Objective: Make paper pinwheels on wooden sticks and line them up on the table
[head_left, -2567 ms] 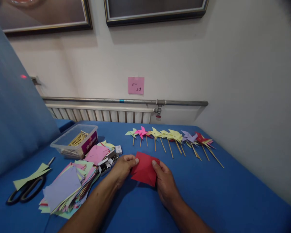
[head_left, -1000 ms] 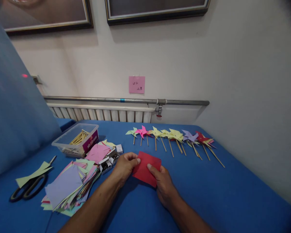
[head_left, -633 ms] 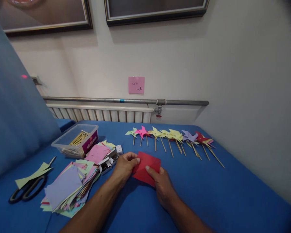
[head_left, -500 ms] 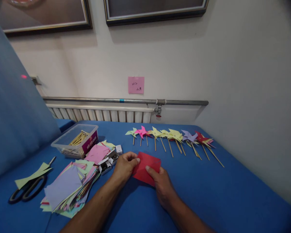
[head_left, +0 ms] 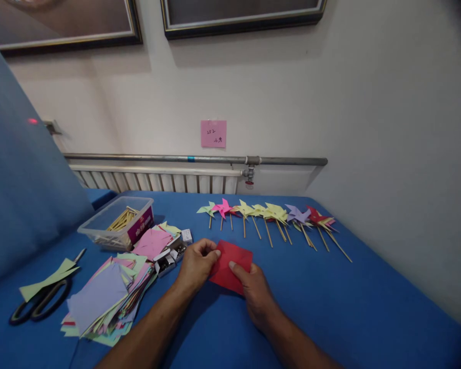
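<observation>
Between my hands, above the blue table, is a square of red paper (head_left: 230, 256). My left hand (head_left: 200, 262) pinches its left edge, with the thumb on top. My right hand (head_left: 253, 289) grips the lower right side, its thumb lying across the face of the paper and the other fingers hidden underneath. Left of my left hand stand small open boxes (head_left: 165, 264) with shiny metal pieces in them. A pile of coloured paper sheets (head_left: 98, 297) lies beside my left forearm.
Several paper pinwheels on sticks (head_left: 267, 211) lie in a row at the back. A clear plastic tub (head_left: 96, 233) holds wooden sticks. Black-handled scissors (head_left: 49, 302) rest at the left, under a pale green paper strip (head_left: 48, 281). Behind the table are a radiator (head_left: 169, 182) and a pipe (head_left: 146, 158).
The whole view has shifted slightly, so everything sits a little further left. Both hands keep the same hold on the red paper.
</observation>
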{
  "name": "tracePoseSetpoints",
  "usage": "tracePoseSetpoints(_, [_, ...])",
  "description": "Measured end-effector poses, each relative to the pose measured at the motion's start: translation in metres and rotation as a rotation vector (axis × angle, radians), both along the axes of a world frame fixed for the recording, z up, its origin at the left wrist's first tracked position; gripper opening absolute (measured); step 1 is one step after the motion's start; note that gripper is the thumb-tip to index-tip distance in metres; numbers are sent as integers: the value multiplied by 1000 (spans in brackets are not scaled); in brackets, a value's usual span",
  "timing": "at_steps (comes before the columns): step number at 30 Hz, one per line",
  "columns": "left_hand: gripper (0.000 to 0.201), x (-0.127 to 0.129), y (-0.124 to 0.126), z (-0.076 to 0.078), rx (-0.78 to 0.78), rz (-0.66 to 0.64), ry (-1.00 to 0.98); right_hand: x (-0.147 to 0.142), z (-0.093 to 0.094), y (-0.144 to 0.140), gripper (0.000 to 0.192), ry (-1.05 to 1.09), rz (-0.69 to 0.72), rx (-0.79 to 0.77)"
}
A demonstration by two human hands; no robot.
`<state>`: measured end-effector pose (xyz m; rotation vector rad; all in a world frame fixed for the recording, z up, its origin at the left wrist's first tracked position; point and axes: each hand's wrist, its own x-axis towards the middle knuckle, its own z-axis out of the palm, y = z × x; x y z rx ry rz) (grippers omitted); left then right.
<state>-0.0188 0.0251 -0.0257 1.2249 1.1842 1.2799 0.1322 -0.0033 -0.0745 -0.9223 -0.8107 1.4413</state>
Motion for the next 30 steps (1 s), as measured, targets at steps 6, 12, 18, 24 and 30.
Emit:
tracePoseSetpoints(6, [25, 0, -1, -2, 51, 23, 31, -1, 4, -1, 36, -21, -1, -15])
tracePoseSetpoints(12, [21, 1, -2, -3, 67, 29, 49, 0, -4, 2, 32, -34, -17, -35])
tracePoseSetpoints(18, [20, 1, -4, 1, 83, 35, 86, 1, -4, 2, 34, -32, -13, -27])
tracePoseSetpoints(24, [26, -1, -1, 0, 14, 27, 8, 0, 3, -1, 36, -11, 16, -11])
tracePoseSetpoints(30, [41, -4, 2, 2, -136, -64, -123, 1, 0, 0, 35, -22, -3, -18])
